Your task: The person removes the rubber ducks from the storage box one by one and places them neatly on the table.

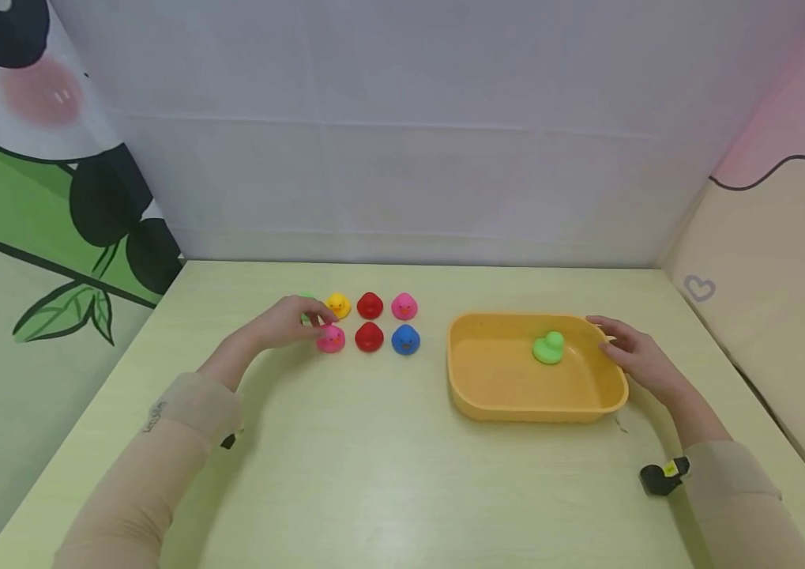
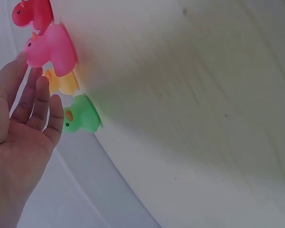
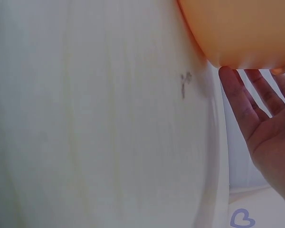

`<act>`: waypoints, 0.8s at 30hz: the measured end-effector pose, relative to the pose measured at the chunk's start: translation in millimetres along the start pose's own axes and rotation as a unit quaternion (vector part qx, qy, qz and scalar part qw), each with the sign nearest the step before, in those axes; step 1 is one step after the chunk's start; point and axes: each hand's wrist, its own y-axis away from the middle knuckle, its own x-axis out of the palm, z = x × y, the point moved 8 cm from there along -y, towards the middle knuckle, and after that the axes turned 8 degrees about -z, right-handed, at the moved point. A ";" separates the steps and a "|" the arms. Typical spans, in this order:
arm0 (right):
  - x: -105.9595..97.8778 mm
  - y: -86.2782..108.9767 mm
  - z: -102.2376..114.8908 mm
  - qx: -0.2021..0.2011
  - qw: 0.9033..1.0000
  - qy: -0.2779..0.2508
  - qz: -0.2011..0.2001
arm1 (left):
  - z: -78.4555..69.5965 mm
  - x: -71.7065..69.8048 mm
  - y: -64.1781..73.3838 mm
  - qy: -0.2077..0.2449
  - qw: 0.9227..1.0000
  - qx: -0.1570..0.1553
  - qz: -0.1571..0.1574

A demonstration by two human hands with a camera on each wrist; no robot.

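Note:
My left hand (image 1: pixel 291 322) is at the left end of two rows of rubber ducks, fingers loosely bent. Its thumb and fingertips are at the front-row pink duck (image 1: pixel 331 340), which still sits on the table; in the left wrist view the thumb tip meets or nearly meets that pink duck (image 2: pixel 61 50). A green duck (image 2: pixel 85 114) stands behind, partly hidden by the hand in the head view. On the right, a yellow-orange tray (image 1: pixel 494 395) holds one light green duck (image 1: pixel 548 348). My right hand (image 1: pixel 633 356) touches the tray's right end with extended fingers.
Beside the pink duck are a front red duck (image 1: pixel 370 337) and a blue duck (image 1: pixel 405 340). Behind them stand a yellow duck (image 1: pixel 338 305), another red duck (image 1: pixel 370 305) and another pink duck (image 1: pixel 404 306). A fabric backdrop (image 1: pixel 402 190) rises behind the table (image 1: pixel 374 474).

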 end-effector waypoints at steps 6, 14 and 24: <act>0.2 -0.8 -3.9 0.006 1.000 0.005 -0.001 | 3.8 4.2 -2.6 0.004 0.999 -0.036 -0.003; -0.4 -1.4 -6.3 0.006 1.000 0.016 -0.002 | 8.5 9.9 -5.4 0.005 0.999 -0.045 -0.009; 0.7 -0.5 -3.9 0.008 1.000 0.011 -0.002 | 2.8 5.3 -5.3 -0.002 1.000 -0.017 -0.013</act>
